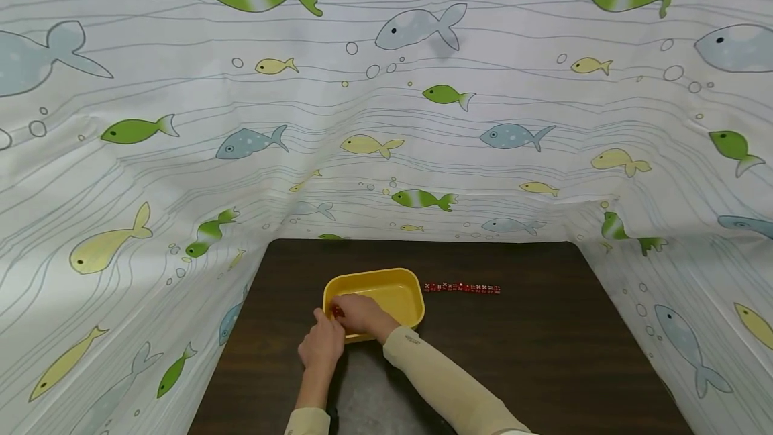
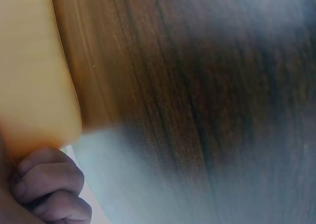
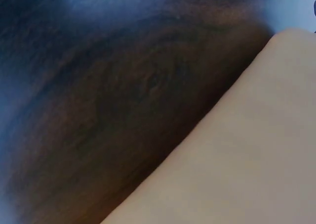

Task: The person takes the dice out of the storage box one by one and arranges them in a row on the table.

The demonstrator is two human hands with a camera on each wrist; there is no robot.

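A yellow tray (image 1: 386, 282) stands on the dark wooden table. At its near left corner my left hand (image 1: 322, 343) grips the rim; in the left wrist view, curled fingers (image 2: 54, 179) lie against the tray's outer wall (image 2: 39, 75). My right hand (image 1: 359, 313) reaches into the left end of the tray, its fingertips down by some red dice (image 1: 338, 312). The hand covers part of these dice, so whether it pinches one cannot be seen. The right wrist view shows only the beige sleeve (image 3: 237, 150) and the table.
To the right of the tray, a row of red dice with white marks (image 1: 461, 288) runs along the table (image 1: 513, 354). A grey patch (image 1: 377, 388) lies on the table's near side, between the forearms. Cloth with printed fish (image 1: 423, 173) hangs behind and on both sides.
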